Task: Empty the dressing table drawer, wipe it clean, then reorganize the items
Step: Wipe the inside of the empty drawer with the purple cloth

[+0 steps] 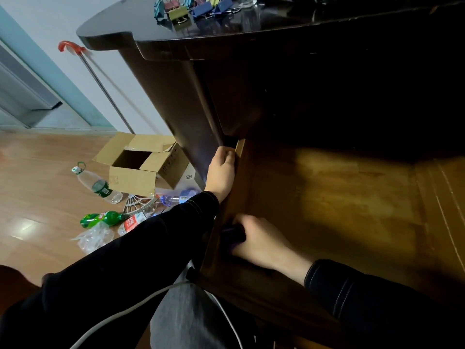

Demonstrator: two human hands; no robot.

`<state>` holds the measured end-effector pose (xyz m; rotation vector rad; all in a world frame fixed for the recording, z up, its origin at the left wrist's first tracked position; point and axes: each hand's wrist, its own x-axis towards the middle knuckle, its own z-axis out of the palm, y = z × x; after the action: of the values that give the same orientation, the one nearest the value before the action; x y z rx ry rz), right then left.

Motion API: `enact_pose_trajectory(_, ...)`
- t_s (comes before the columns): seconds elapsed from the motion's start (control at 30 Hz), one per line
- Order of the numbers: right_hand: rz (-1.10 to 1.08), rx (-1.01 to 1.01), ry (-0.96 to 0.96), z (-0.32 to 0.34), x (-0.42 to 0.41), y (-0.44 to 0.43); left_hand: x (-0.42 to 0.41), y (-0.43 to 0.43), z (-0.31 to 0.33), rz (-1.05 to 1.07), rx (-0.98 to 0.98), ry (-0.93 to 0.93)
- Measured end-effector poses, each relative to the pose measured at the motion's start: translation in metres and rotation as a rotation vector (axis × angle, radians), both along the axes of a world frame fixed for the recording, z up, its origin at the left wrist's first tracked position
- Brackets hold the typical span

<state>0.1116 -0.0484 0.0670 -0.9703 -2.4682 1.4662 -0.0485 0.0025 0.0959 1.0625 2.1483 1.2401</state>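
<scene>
"Wood is all that shows on the bottom of the drawer (339, 197). Nothing lies in it, so I judge the emptying done and the wiping in hand."

"Where is your cloth?"

"At seven o'clock in the drawer, tight in the near left corner. My right grip (261, 239) is closed round the purple cloth (232, 234), a dark wad pressed down where the bottom board meets the left wall."

"And the other one?"

"My left grip (221, 170) is at ten o'clock, fingers curled over the top edge of the drawer's left wall, close to where it runs under the surface (276, 26). I take it as a brace, so the drawer does not slide while I rub."

"What comes next?"

"How much of the board is already clean I cannot tell. I expect a sweep from this corner toward three o'clock, the cloth kept flat, then a reach into the far end at twelve, which is too dark for me to see into. After that comes the refilling. The binder clips (193, 8) sit at twelve o'clock on the surface, and I guess they belong back inside."
</scene>
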Motion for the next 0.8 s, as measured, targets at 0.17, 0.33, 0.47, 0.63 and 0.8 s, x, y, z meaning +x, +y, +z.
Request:
enact_pose_trajectory(0.17, 0.012, 0.044, -0.009, 0.002, 0.000, -0.008, 0.000, 0.000, 0.001, 0.007, -0.002, -0.004)
enact_pose_trajectory(0.33, 0.016, 0.048, -0.049, 0.002, 0.001, -0.009, 0.001, 0.000, 0.001, 0.005, -0.002, -0.011)
enact_pose_trajectory(0.47, -0.005, 0.055, 0.024, 0.005, 0.000, -0.015, 0.001, 0.000, 0.002, 0.010, 0.000, 0.002)
enact_pose_trajectory(0.63, -0.156, -0.028, 0.004, -0.011, -0.007, 0.012, 0.002, 0.000, 0.002, 0.019, -0.012, 0.002)
enact_pose_trajectory(0.8, -0.413, -0.112, 0.077, -0.023, -0.005, 0.053, 0.003, -0.001, 0.003, 0.004, -0.002, 0.016)
